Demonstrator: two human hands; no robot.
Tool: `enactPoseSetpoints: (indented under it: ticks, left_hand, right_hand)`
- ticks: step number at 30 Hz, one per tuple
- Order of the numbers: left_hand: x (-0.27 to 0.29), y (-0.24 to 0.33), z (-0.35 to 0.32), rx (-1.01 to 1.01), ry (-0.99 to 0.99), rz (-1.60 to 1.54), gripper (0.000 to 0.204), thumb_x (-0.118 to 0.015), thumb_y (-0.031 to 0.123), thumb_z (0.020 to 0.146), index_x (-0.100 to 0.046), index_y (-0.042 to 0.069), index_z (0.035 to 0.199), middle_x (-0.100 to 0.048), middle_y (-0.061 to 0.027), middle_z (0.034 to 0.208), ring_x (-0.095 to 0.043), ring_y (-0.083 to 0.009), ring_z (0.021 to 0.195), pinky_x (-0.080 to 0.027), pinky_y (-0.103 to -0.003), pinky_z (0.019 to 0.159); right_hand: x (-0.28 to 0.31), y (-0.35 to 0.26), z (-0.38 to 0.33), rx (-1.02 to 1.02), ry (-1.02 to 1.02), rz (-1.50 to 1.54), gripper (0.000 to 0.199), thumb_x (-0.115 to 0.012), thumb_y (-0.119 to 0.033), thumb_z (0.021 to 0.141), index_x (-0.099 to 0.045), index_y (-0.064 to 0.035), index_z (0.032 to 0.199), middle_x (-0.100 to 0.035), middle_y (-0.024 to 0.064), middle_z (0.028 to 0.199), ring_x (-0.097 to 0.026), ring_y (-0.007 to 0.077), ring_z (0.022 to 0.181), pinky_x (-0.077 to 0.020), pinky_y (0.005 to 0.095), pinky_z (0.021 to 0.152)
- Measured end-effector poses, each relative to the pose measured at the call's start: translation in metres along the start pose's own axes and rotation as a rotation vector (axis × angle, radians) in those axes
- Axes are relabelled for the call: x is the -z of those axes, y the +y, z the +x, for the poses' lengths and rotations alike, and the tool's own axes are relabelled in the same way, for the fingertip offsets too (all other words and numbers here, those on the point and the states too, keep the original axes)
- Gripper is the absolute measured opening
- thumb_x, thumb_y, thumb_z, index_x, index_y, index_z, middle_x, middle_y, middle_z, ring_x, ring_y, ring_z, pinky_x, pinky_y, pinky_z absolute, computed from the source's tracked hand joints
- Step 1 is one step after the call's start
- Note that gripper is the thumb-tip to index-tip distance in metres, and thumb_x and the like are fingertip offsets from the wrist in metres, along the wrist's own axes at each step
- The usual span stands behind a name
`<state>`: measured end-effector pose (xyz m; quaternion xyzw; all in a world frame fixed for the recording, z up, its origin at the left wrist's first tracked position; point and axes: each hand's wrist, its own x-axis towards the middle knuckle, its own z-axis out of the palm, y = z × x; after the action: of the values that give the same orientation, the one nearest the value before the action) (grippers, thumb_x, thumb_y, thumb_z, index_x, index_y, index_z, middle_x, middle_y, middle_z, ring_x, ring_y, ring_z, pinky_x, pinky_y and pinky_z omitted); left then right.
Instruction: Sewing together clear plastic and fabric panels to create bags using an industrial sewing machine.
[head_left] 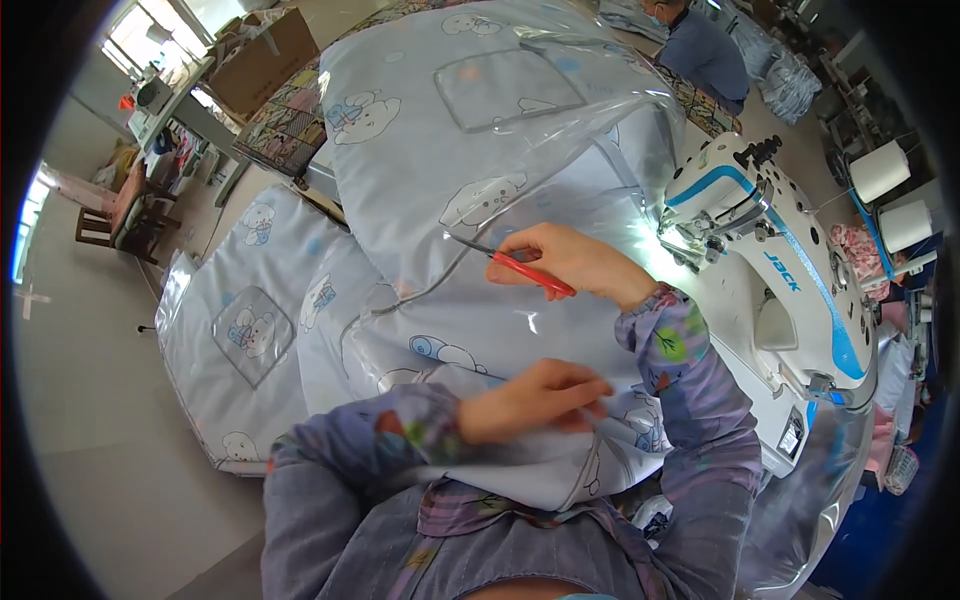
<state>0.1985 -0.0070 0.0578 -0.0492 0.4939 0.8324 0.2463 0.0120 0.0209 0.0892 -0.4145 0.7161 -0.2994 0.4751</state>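
My right hand (575, 262) is closed around the red handles of a pair of scissors (533, 275). Their thin dark blades point to the upper left, over a large padded grey-white fabric piece (400, 190) printed with cartoon bears. A clear plastic sheet (600, 160) covers part of the fabric. Lower down, in front of my body, my left hand (540, 402) hovers over the bunched fabric. Motion smears its fingers, so whether they grip anything does not show.
A white and blue sewing machine (785, 250) stands on the right, its lamp lit by the needle. Two white thread cones (880, 172) sit beyond it. A seated person (700, 55) is at the back right; a cardboard box (265, 62) and a wooden chair (135, 210) stand left.
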Motion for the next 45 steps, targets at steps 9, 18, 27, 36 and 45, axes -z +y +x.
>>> enactPoseSetpoints:
  ticks: [9, 18, 27, 36, 45]
  left_hand:
    - [0.138, 0.049, -0.081, -0.154, 0.876, 1.311, 0.038, -0.065, 0.034, 0.099, -0.071, 0.001, 0.080, -0.062, -0.0090, 0.055, -0.064, -0.0223, 0.050, -0.047, -0.035, 0.051]
    - [0.160, 0.040, -0.034, -0.403, 0.883, 0.208, 0.023, -0.069, 0.020, 0.097, -0.071, -0.003, 0.100, -0.059, 0.0028, 0.068, -0.050, -0.0047, 0.055, -0.037, -0.022, 0.050]
    - [0.151, 0.037, -0.039, -0.452, 0.869, 0.031, 0.021, -0.068, 0.020, 0.099, -0.074, 0.001, 0.104, -0.059, 0.0043, 0.075, -0.052, -0.0036, 0.063, -0.040, -0.020, 0.058]
    - [0.155, 0.030, -0.038, -0.493, 0.882, 0.028, 0.020, -0.069, 0.020, 0.098, -0.074, 0.001, 0.104, -0.061, 0.0036, 0.077, -0.053, -0.0040, 0.065, -0.041, -0.019, 0.060]
    - [0.120, 0.062, -0.060, -0.436, 0.905, 0.120, 0.010, -0.064, 0.012, 0.098, -0.064, 0.006, 0.090, -0.056, 0.0019, 0.076, -0.052, -0.0066, 0.069, -0.041, -0.022, 0.062]
  right_hand:
    - [0.001, -0.008, 0.003, -0.079, -0.021, 0.111, 0.043, -0.072, -0.048, 0.095, -0.071, -0.0059, 0.106, -0.058, -0.0021, 0.074, -0.047, 0.0051, 0.053, -0.0373, 0.0222, 0.047]
    - [-0.003, -0.019, 0.003, -0.160, -0.013, 0.176, 0.042, -0.071, -0.048, 0.095, -0.068, -0.0069, 0.097, -0.055, -0.0040, 0.073, -0.051, 0.0050, 0.055, -0.0394, 0.0206, 0.048]
    - [-0.010, -0.025, 0.015, -0.097, -0.028, 0.262, 0.041, -0.071, -0.048, 0.095, -0.069, -0.0072, 0.103, -0.054, -0.0047, 0.075, -0.051, 0.0046, 0.056, -0.0404, 0.0206, 0.048]
    - [-0.017, -0.020, 0.019, -0.091, 0.026, 0.242, 0.039, -0.074, -0.043, 0.094, -0.070, -0.0056, 0.106, -0.059, -0.0042, 0.077, -0.047, 0.0033, 0.055, -0.0386, 0.0197, 0.049]
    - [-0.015, 0.046, -0.119, 0.148, 0.525, -0.103, 0.033, -0.079, -0.031, 0.087, -0.069, -0.0095, 0.110, -0.073, 0.0117, 0.087, -0.070, 0.0298, 0.073, -0.0535, 0.0359, 0.067]
